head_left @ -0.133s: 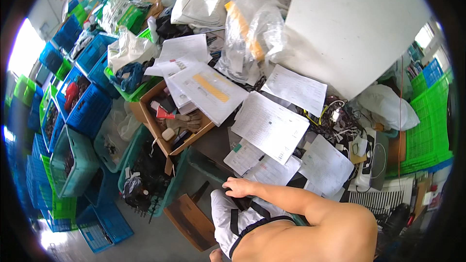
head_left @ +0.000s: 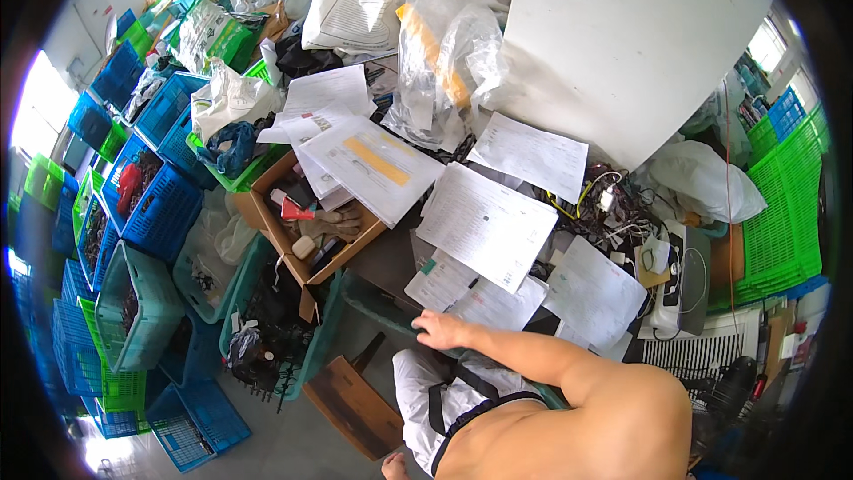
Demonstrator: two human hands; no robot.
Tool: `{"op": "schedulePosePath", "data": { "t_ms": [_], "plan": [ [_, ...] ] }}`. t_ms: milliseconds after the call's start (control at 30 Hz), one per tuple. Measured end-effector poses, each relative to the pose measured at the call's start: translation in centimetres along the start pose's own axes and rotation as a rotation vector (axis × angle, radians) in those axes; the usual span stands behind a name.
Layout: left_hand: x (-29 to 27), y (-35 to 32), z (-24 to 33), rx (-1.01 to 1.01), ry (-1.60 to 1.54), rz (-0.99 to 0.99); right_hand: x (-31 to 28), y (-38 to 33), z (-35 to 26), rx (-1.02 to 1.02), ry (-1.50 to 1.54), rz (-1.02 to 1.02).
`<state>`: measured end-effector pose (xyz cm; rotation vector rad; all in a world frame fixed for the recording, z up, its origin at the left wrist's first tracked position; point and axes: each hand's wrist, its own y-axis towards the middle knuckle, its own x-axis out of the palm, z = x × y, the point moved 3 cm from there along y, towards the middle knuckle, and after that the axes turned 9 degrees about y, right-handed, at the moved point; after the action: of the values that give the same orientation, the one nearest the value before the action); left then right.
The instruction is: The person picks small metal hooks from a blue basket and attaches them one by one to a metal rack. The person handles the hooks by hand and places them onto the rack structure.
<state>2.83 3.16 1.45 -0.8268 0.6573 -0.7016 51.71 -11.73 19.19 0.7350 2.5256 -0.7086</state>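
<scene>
My right arm reaches leftward across my body, and my right hand (head_left: 438,330) is over my lap, next to the end of a teal bin's rim (head_left: 378,305). Its fingers are a little apart, and I see nothing held in them. Just beyond it lie printed paper sheets (head_left: 487,224) on the dark table. At the bottom edge, below my white trousers (head_left: 416,396), a small part of what looks like my left hand (head_left: 394,467) shows. Its fingers are mostly cut off by the frame.
A cardboard box (head_left: 360,244) holds gloves and small items. Left of it, a teal basket (head_left: 302,360) contains black parts, with blue crates (head_left: 160,213) stacked beyond. A wooden board (head_left: 354,407) stands near my knee. Tangled cables (head_left: 613,200) and a white panel (head_left: 631,44) are to the right.
The view has shifted slightly. My right hand has moved a little to the right and up, and its fingers look looser than before. The papers lie as they did.
</scene>
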Motion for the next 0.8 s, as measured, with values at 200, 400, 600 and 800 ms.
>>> {"op": "schedulePosePath", "data": {
  "t_ms": [200,400,600,800],
  "plan": [
    [1.8,-8.0,8.1,-0.11,0.035,0.25,-4.7,2.9,1.4,0.017,-0.027,0.156],
    [2.0,-13.7,5.4,-0.264,-0.271,0.27,-0.6,5.2,-1.0,-0.007,-0.127,0.06],
    [1.7,-18.4,-2.4,-0.333,-0.415,0.397,13.0,3.5,-8.2,-0.172,-0.252,-0.494],
    [-2.8,-17.9,-4.1,-0.26,-0.345,0.236,23.0,-0.4,-12.8,-0.268,-0.297,-0.768]
  ]
}}
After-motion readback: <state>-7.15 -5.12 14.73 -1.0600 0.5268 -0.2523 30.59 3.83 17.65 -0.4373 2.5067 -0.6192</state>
